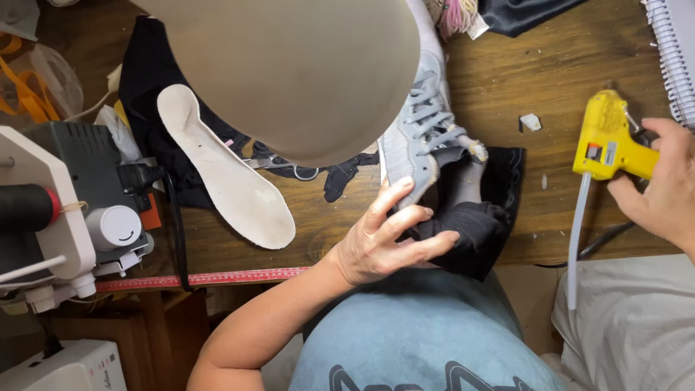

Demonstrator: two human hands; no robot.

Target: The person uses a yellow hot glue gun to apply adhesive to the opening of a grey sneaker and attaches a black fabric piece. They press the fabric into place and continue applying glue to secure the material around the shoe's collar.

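A: What's nearest?
B: The left hand (384, 242), fingers spread wide, pressing black fabric (470, 232) at the table's (550, 65) near edge, against the grey sneaker (420, 137)

A: Further out?
B: The right hand (662, 185) grips a yellow glue gun (608, 141); a white insole (224, 170) lies left

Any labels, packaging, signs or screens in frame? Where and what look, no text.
Label on the yellow glue gun: small rectangle, red and grey, on its side, held in the right hand.
Plastic bag: clear, crumpled, orange strap inside, top left of the wooden table.
Marking on the white machine: small dark script, bottom left corner.
Graphic on the blue shirt: dark outlined shapes, bottom centre.
No screens or signs.
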